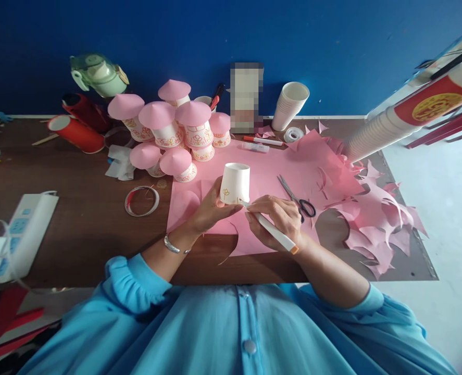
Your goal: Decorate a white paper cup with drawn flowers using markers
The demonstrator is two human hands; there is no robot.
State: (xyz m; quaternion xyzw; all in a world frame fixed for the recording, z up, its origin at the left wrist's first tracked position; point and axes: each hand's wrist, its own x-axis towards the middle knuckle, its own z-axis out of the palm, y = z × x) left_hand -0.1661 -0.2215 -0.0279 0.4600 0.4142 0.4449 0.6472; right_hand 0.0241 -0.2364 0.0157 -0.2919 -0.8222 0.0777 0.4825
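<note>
My left hand [212, 211] is closed around a white paper cup [236, 179], held upside down over pink paper [270, 169]. A small yellow-brown flower is drawn on the cup's left side, with a short line of the same colour to its right. In my right hand [279, 221] is a white marker [273, 233] with an orange end; its tip meets the cup low on the side. Scissors [297, 197] with dark handles lie just beyond my right hand.
Several paper cups with pink cone roofs [176, 161] cluster at the back left. Tape [141, 201] lies left, with a power strip [33, 229] farther out. Pink scraps [383, 219] and a long cup stack [390, 125] are on the right. Another cup stack [290, 107] stands behind.
</note>
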